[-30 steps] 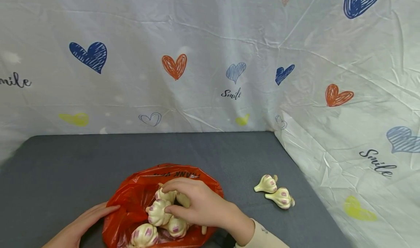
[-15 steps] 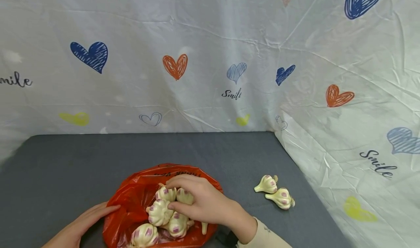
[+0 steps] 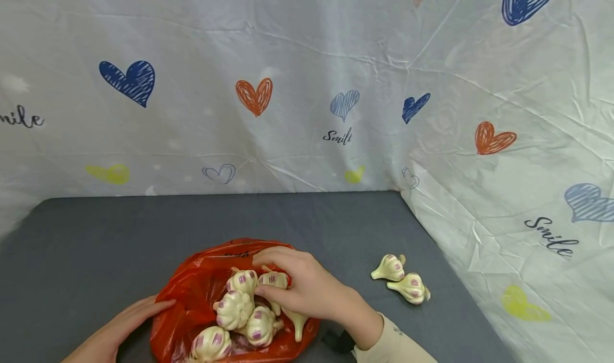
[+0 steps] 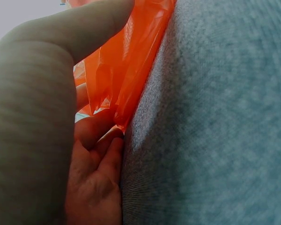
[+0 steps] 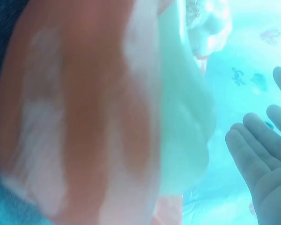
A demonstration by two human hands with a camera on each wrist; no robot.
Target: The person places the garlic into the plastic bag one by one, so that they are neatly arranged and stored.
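- If the left hand [image 3: 126, 321] eases its nine-o'clock pinch on the red plastic bag [image 3: 176, 324], it could sag.
- Right hand [image 3: 307, 285] grip: cannot tell; nudged, the two-o'clock purple-streaked white garlic bulb [image 3: 273, 280] could roll.

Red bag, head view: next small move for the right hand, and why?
I'd probably close the right hand on the garlic bulb beneath it: that bulb shows between its thumb and forefinger, while the left hand holds the red bag at its edge.
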